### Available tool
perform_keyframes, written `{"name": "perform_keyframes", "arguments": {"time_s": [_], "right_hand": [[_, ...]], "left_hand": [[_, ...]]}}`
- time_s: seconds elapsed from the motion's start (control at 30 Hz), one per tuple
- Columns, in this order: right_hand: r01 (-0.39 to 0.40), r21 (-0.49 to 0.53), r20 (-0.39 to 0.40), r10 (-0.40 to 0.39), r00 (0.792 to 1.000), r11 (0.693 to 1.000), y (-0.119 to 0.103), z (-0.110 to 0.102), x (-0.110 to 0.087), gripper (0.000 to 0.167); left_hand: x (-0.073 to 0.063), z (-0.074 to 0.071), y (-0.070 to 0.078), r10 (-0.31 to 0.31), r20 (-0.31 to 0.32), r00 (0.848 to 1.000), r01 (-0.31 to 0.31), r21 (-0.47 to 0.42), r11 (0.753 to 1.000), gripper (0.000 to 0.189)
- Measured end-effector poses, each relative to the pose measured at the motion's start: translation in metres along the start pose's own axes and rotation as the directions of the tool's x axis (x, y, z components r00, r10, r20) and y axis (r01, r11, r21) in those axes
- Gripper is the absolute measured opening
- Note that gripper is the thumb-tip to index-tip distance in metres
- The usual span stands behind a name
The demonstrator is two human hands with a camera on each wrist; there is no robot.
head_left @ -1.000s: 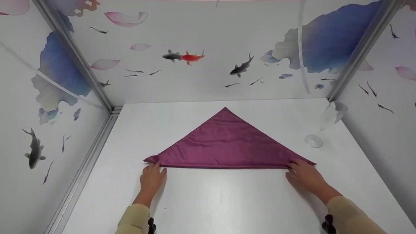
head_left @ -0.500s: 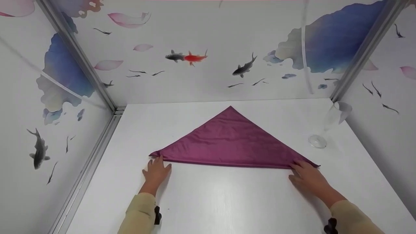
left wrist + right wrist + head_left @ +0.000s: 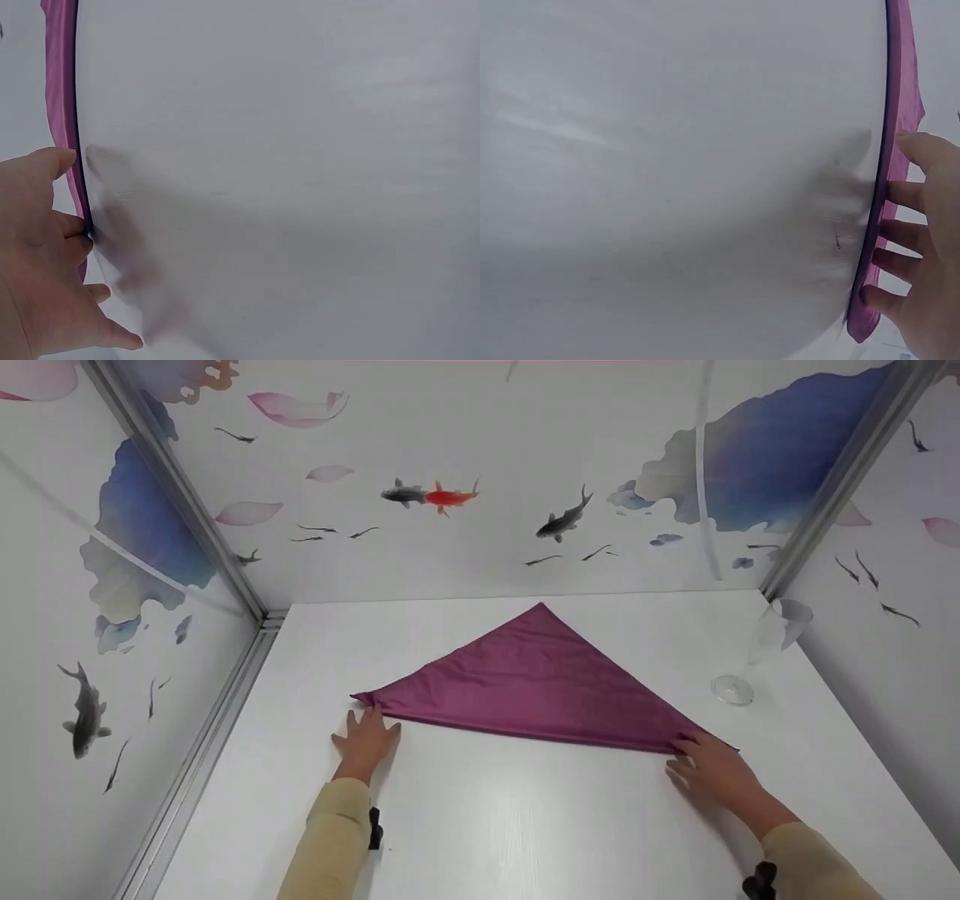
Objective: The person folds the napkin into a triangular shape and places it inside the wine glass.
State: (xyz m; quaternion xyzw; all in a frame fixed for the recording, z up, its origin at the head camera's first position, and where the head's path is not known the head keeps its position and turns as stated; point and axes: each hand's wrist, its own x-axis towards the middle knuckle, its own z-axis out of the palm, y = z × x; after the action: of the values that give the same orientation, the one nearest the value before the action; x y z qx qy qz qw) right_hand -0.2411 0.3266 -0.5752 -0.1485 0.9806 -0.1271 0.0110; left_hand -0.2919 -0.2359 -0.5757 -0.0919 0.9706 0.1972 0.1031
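A purple cloth napkin [image 3: 525, 682], folded into a triangle, lies on the white table with its peak toward the back wall. At its left corner my left hand [image 3: 367, 742] touches the folded edge with its middle fingertips, the other fingers spread. In the left wrist view, the thumb and little finger of the left hand [image 3: 45, 255] stick out apart from the others. On the right corner, the fingertips of my right hand [image 3: 712, 769] rest on the cloth. Its fingers look nearly straight along the purple edge in the right wrist view, where the right hand [image 3: 934, 247] enters from the right.
A clear stemmed glass [image 3: 733, 690] stands at the back right of the table [image 3: 525, 817], near the side wall. White panels printed with fish and petals close off the back [image 3: 480, 555] and both sides. A metal rail [image 3: 202, 735] runs along the left.
My left hand has slid forward, pushing the napkin's left corner toward the back, so the near edge now slants. The right hand stays at its corner, almost still.
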Motion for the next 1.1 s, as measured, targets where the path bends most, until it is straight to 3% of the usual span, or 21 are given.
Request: {"name": "perform_keyframes", "arguments": {"time_s": [0.3,0.63,0.83,1.1], "right_hand": [[-0.150,0.043,-0.034,0.151,0.988,0.988,0.011,-0.019,-0.004,0.037],[-0.282,0.069,0.122,0.272,0.954,0.957,0.021,-0.028,-0.013,0.039],[-0.301,0.096,0.117,0.290,0.950,0.949,0.021,-0.028,-0.017,0.030],[-0.319,0.120,0.126,0.305,0.944,0.940,0.027,-0.028,-0.019,0.024]], "left_hand": [[0.016,0.000,0.002,0.002,-0.012,1.000,-0.002,-0.016,1.000,0.070],[0.028,-0.001,0.004,-0.012,-0.009,1.000,0.012,-0.035,0.999,0.070],[0.035,0.002,0.008,-0.026,-0.075,0.997,0.020,-0.083,0.996,0.064],[0.031,0.012,0.027,-0.015,-0.139,0.990,0.003,-0.086,0.996,0.055]]}}
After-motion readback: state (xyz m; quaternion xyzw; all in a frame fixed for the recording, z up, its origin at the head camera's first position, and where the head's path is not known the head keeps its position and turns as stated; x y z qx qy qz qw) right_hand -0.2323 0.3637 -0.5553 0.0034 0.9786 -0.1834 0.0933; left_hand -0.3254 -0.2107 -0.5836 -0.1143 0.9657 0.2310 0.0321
